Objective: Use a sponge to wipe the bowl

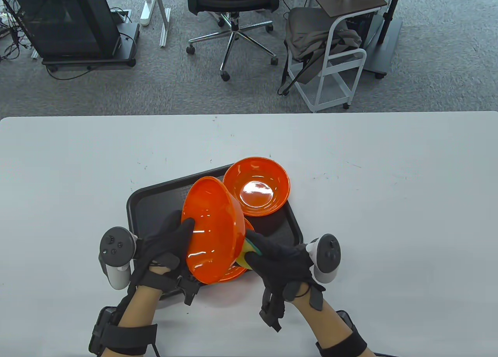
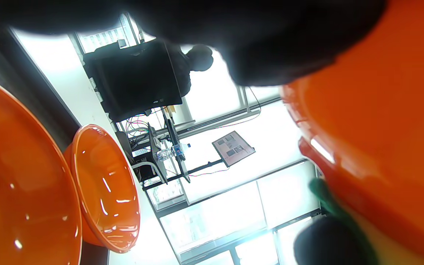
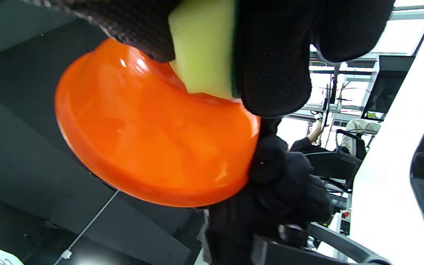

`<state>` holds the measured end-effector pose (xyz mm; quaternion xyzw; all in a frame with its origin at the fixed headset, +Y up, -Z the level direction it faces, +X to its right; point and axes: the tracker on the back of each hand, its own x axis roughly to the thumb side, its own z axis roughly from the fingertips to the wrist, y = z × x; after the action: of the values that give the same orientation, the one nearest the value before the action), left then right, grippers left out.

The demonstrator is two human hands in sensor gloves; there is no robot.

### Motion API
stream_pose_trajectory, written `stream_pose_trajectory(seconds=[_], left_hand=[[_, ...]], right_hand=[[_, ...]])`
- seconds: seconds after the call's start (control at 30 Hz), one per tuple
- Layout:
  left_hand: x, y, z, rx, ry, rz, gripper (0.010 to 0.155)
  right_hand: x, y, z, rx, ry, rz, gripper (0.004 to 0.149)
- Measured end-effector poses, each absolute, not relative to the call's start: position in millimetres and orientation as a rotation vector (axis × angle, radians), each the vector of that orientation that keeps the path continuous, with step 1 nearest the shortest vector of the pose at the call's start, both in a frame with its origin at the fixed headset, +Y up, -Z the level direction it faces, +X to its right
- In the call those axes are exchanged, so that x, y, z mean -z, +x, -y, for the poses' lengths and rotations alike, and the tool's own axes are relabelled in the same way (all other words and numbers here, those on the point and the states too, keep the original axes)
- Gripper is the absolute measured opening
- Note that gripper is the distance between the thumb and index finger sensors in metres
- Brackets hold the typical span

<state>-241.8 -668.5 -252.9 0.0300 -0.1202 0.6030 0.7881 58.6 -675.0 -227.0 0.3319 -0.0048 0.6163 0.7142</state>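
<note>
The white table (image 1: 389, 201) carries a black tray (image 1: 155, 195) near its front edge, and most of the action sits over that tray. At the tray's far right corner an orange bowl (image 1: 256, 185) stands upright, untouched. A third orange dish (image 1: 237, 271) lies flat on the tray under the work, only its edge peeking out.

The bowl being wiped (image 1: 214, 232) is lifted off the tray and tipped on its side, opening turned toward the left. The left hand (image 1: 167, 244) grips it at the rim, thumb curled inside the opening and the rest of the hand behind. The right hand (image 1: 280, 259) pinches a yellow sponge with a green scrub face (image 3: 201, 51) and presses it on the bowl's outer wall, close to the base — the right wrist view shows the yellow foam flat against the orange.

To do this stroke well, I'd judge the left hand should brace firmly against the push while turning the bowl bit by bit, so the sponge covers the whole outside. Keep the foam flat rather than on an edge — and the inside likely still needs its turn.
</note>
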Motion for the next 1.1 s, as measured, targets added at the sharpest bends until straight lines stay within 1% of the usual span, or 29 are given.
stream_pose_trajectory(seconds=[0.17, 0.33, 0.47, 0.63, 0.77, 0.83, 0.9, 1.1], left_hand=[[254, -240, 672, -1.295, 0.021, 0.26, 0.054], [251, -227, 672, -1.275, -0.006, 0.305, 0.054], [247, -219, 670, -1.278, 0.009, 0.34, 0.055], [247, -222, 666, -1.295, 0.068, 0.352, 0.054], [245, -227, 663, -1.257, 0.106, 0.319, 0.054], [245, -229, 663, -1.25, 0.101, 0.3, 0.054], [246, -233, 662, -1.224, 0.139, 0.263, 0.054], [248, -244, 664, -1.126, 0.176, 0.193, 0.054]], right_hand=[[227, 63, 674, -1.331, 0.701, 0.074, 0.05], [228, 70, 675, -1.354, 0.645, 0.144, 0.05], [229, 71, 676, -1.385, 0.64, 0.147, 0.05], [230, 67, 677, -1.397, 0.654, 0.095, 0.05], [230, 62, 682, -1.449, 0.665, 0.038, 0.05], [230, 61, 684, -1.442, 0.65, 0.03, 0.05], [231, 60, 686, -1.434, 0.645, -0.004, 0.051], [232, 62, 689, -1.528, 0.604, 0.019, 0.052]])
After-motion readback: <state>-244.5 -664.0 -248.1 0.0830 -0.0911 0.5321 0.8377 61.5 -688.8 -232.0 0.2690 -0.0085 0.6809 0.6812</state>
